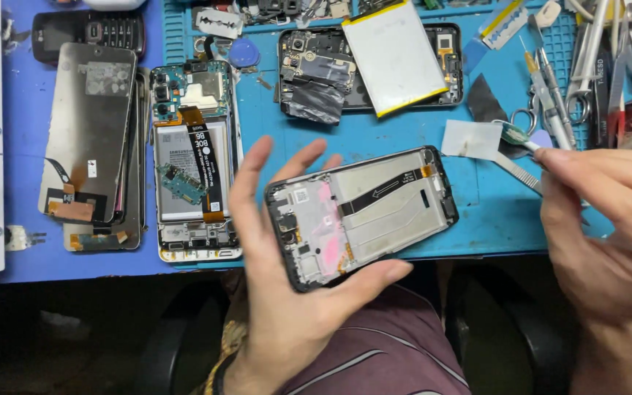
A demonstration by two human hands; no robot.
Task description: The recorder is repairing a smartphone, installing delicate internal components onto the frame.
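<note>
My left hand [287, 292] cradles the opened black phone frame [363, 212] in a loose grip above the blue worktop [491, 212], while my right hand [608, 227] pinches a thin metal tool [521, 170].

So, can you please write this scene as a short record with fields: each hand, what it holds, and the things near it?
left hand: left hand holds an opened phone frame from below, thumb on the near edge, above the mat
right hand: right hand pinches a thin metal tool in its fingers
surface: blue work mat
left of the frame: second opened phone with battery showing, loose screen panel
behind: third opened phone with lifted battery
far right: tweezers and scissors
</note>
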